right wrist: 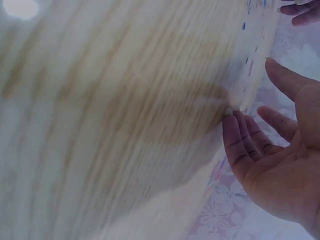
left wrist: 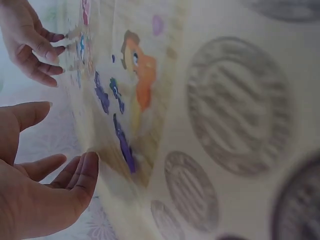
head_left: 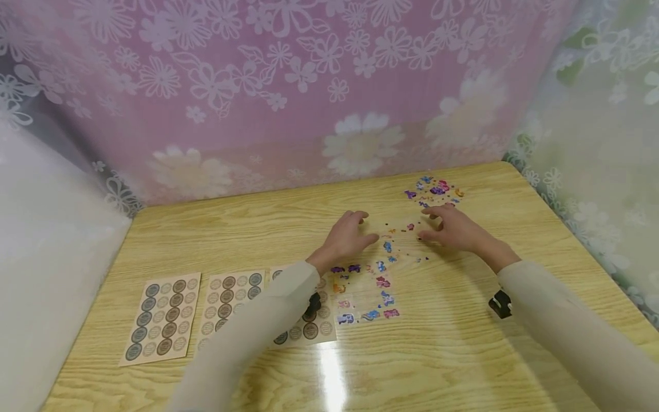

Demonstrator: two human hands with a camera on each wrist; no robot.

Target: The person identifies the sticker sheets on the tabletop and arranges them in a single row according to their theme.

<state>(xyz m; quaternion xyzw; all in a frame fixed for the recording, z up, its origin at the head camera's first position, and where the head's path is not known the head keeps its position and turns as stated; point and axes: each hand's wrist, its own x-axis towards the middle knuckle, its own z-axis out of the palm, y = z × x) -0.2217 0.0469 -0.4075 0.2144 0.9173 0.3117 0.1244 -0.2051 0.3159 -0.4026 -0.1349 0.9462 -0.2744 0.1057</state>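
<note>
Left hand (head_left: 347,236) and right hand (head_left: 452,229), thumbs spread from fingers, seemingly position a clear, multicoloured sticker sheet (head_left: 388,246); next probably calls for alignment.

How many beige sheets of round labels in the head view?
3 visible: leftmost sheet, fully shown; middle sheet just right of it, partly hidden by the left sleeve; right sheet, also partly hidden. The sleeve could hide others.
</note>
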